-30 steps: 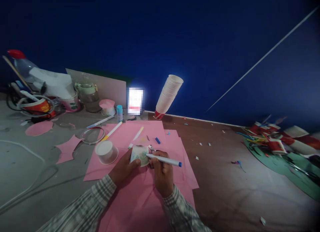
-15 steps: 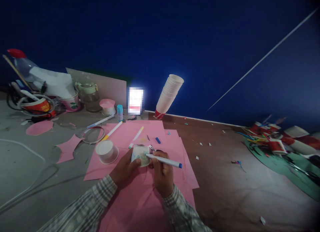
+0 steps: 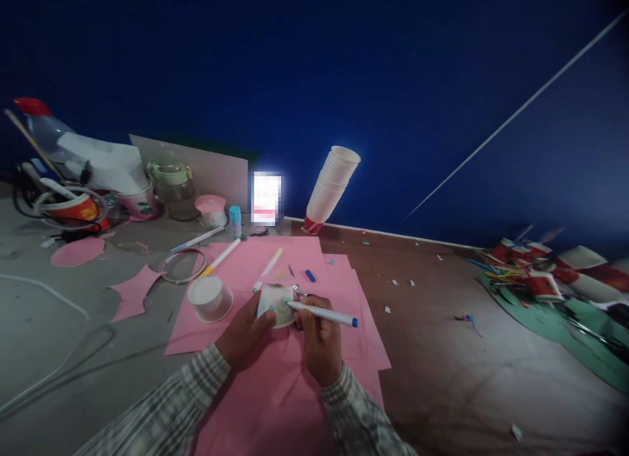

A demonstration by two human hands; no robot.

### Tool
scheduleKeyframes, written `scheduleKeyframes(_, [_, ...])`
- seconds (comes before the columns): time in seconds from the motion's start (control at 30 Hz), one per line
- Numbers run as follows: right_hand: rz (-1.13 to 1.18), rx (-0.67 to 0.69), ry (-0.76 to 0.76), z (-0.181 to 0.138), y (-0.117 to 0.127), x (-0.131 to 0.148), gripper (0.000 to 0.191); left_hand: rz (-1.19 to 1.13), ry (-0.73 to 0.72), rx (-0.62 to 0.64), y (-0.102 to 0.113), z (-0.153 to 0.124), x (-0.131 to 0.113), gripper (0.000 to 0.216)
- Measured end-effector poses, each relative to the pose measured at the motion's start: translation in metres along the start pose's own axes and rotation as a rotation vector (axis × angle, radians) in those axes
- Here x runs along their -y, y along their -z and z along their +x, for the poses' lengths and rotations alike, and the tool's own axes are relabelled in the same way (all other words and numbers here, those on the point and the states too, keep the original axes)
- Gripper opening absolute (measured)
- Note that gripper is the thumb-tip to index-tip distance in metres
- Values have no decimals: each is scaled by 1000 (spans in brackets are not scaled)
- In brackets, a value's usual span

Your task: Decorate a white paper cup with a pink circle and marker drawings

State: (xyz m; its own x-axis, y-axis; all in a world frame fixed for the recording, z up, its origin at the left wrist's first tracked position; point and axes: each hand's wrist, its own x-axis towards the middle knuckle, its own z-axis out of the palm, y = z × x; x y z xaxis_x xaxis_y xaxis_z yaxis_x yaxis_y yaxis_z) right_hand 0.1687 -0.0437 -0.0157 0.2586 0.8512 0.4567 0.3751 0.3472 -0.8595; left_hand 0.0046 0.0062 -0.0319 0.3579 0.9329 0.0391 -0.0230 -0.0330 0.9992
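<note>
My left hand point(image 3: 248, 331) is closed around the left side of a small paper cup point(image 3: 276, 312), which bears a faint blue and green drawing. In my right hand point(image 3: 320, 341) is a white marker point(image 3: 327, 313) with a blue end, its tip against the cup's side. Just behind the cup, partly hidden, lies a pair of scissors point(image 3: 297, 290). A plain white paper cup point(image 3: 210, 299) stands upside down left of my left hand. Pink paper sheets point(image 3: 354, 351) lie beneath both hands.
A blue marker cap point(image 3: 310, 276) and more markers point(image 3: 268, 269) lie on the paper. Behind stand a glue stick point(image 3: 235, 222) and a tilted stack of paper cups point(image 3: 331, 187). A glass jug point(image 3: 177, 192) is back left; a green mat point(image 3: 590, 351) with clutter is at right.
Almost nothing differs. The marker's tip has shifted very slightly on the cup; both hands keep their hold.
</note>
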Motion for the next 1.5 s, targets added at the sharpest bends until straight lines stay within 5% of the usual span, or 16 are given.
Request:
scheduleKeyframes(0.33, [96,-27,30,-3,0,4,21,-272,3,-59,-11,-4,2,63])
scheduleKeyframes(1.5, [-1,51,161,-4,0,9,14,-222,30,-64,-11,0,3,65])
